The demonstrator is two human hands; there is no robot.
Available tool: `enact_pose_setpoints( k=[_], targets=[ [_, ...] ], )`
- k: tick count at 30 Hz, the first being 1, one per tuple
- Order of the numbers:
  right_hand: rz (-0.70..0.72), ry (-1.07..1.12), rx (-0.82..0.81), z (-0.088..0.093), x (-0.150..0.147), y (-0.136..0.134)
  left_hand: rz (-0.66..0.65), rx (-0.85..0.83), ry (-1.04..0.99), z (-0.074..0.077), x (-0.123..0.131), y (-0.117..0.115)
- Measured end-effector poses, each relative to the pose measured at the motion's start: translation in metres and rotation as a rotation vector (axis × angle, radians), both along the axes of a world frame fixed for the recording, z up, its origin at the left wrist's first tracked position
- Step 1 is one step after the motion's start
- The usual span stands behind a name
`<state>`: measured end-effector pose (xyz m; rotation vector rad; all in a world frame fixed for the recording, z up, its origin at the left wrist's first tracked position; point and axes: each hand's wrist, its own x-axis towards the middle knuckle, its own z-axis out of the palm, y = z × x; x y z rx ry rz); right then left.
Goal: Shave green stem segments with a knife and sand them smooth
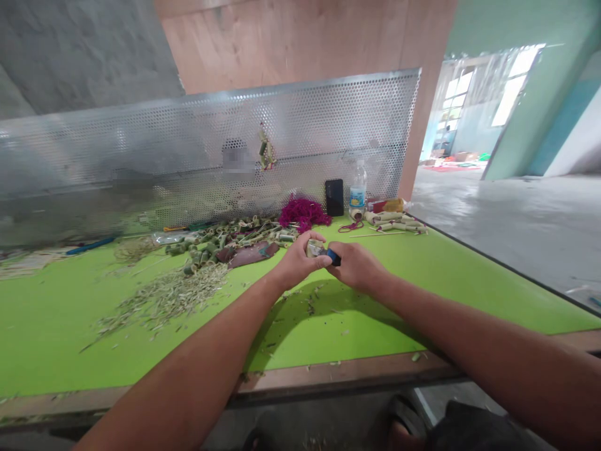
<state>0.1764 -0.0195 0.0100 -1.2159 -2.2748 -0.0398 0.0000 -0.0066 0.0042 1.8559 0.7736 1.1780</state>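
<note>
Above the green tabletop (389, 300), my left hand (297, 262) is closed around a short pale bamboo piece (312, 248). My right hand (359, 266) grips a small tool with a dark blue handle (333, 257), its working end pointing at the bamboo piece. Whether the tool touches the piece I cannot tell, since fingers cover part of both. Small shavings (310, 305) are scattered on the green surface below my hands.
Left of my hands lie green bamboo pieces (206, 247) and a heap of shavings (188, 291). Behind are magenta string (303, 213), a black phone (334, 198), a plastic bottle (357, 188) and tied bamboo pieces (394, 220). A perforated metal panel (310, 138) stands at the back.
</note>
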Motion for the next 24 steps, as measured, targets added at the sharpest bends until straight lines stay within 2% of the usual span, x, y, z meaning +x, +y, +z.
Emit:
enact_pose_setpoints(
  k=[5,8,13,20,24],
  targets=[
    [-0.071,-0.049,0.047,0.003,0.003,-0.003,0.065,0.054,0.006,0.002,0.004,-0.003],
    [-0.061,-0.040,0.062,0.004,0.003,-0.004,0.128,0.109,0.012,0.002,0.007,-0.007],
    [-0.071,0.101,0.007,0.005,0.001,-0.001,0.233,0.193,0.013,0.000,0.013,-0.010],
    [-0.114,0.231,0.051,0.009,-0.001,-0.003,0.056,-0.044,-0.244,-0.012,0.011,0.002],
    [-0.145,0.298,0.064,0.010,-0.001,0.000,-0.104,-0.160,-0.350,-0.010,0.007,0.002]
  ],
)
